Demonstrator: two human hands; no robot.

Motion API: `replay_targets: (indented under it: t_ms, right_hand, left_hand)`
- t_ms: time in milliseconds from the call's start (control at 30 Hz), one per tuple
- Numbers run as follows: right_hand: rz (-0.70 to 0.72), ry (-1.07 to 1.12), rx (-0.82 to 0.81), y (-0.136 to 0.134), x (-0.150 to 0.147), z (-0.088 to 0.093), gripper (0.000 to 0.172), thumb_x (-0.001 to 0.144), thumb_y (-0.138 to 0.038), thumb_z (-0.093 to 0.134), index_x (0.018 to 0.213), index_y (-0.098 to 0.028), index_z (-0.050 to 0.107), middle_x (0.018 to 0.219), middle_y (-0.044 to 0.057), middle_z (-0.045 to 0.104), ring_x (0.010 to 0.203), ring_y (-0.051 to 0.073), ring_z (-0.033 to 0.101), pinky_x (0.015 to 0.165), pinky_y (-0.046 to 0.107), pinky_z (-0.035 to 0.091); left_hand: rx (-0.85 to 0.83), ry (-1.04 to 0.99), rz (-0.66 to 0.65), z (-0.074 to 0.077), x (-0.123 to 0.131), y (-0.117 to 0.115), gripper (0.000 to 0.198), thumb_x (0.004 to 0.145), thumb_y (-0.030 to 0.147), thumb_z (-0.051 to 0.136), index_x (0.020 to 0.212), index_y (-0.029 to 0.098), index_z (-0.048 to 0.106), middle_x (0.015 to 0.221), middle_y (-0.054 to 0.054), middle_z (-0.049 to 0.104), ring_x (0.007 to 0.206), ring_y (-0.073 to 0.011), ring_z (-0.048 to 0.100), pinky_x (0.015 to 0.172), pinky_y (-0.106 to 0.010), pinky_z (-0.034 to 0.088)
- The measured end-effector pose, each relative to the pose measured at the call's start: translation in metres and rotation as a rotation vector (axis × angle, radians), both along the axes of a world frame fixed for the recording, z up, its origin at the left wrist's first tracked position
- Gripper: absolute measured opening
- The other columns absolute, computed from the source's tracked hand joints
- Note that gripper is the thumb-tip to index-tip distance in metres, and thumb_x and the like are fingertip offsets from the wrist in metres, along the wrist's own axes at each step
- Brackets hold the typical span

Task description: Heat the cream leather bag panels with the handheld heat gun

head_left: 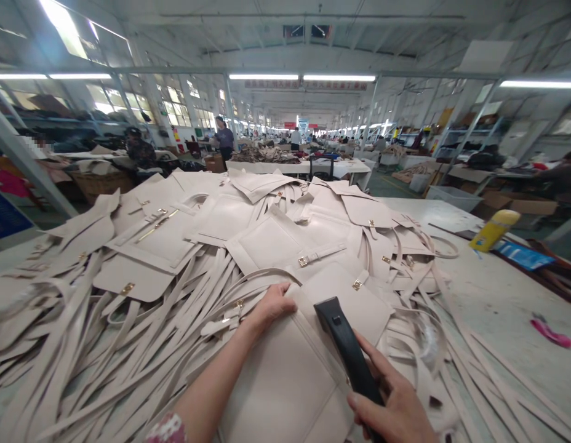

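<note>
A beige leather-like bag (280, 375) lies in front of me, its upper edge pinched by my left hand (274, 304). The fingers of that hand are partly hidden behind the edge. My right hand (391, 400) is wrapped round a black handheld tool (347, 351) shaped like a hair clipper. The tool's wide head is over the bag's right side, with a small switch showing on its face. Whether it touches the bag I cannot tell. Just beyond lies another beige bag (341, 295) with a gold clasp.
Heaped beige bags (285, 237) with long straps (151, 344) cover much of the table (507, 289). To the right lie a yellow bottle (495, 229), a blue-labelled item (525, 253) and pink-handled snips (551, 331). A person (224, 141) stands farther back among other worktables.
</note>
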State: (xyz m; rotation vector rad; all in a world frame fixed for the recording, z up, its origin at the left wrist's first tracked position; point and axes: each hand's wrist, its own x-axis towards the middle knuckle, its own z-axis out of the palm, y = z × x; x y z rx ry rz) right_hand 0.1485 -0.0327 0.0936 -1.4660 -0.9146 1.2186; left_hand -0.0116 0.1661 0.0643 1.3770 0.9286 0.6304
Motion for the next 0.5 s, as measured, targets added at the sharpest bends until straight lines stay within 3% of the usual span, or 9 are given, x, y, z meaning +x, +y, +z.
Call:
replay_targets:
  t_ms: [167,367,500]
  right_hand:
    - [0.02,0.001,0.002,0.002,-0.003,0.001,0.08,0.055,-0.017,0.057,0.132,-0.013,0.035,0.083,0.003,0.066,0.048,0.014,0.054,0.042,0.023,0.04]
    - [0.076,0.053,0.061,0.006,-0.007,-0.004,0.078,0.052,-0.016,0.055,0.129,-0.01,0.04,0.096,0.006,0.068,0.078,0.023,0.063,0.061,0.026,0.048]
    - [0.138,0.003,0.029,0.008,-0.007,-0.009,0.078,0.054,-0.015,0.054,0.13,-0.013,0.038,0.102,0.005,0.066,0.052,0.015,0.059,0.046,0.024,0.043]
  left_hand:
    - [0.008,-0.024,-0.003,0.0,0.0,0.0,0.027,0.047,0.009,0.052,0.073,0.013,0.059,0.061,0.002,0.057,0.052,-0.0116,0.049,0.046,-0.019,0.034]
    - [0.008,-0.044,0.006,-0.005,0.0,0.001,0.032,0.045,0.006,0.049,0.076,0.012,0.059,0.06,0.002,0.057,0.05,-0.0109,0.047,0.043,-0.018,0.03]
    - [0.017,-0.075,0.024,-0.007,-0.002,0.002,0.034,0.047,0.007,0.05,0.079,0.012,0.06,0.063,0.001,0.059,0.053,-0.0119,0.05,0.047,-0.019,0.033]
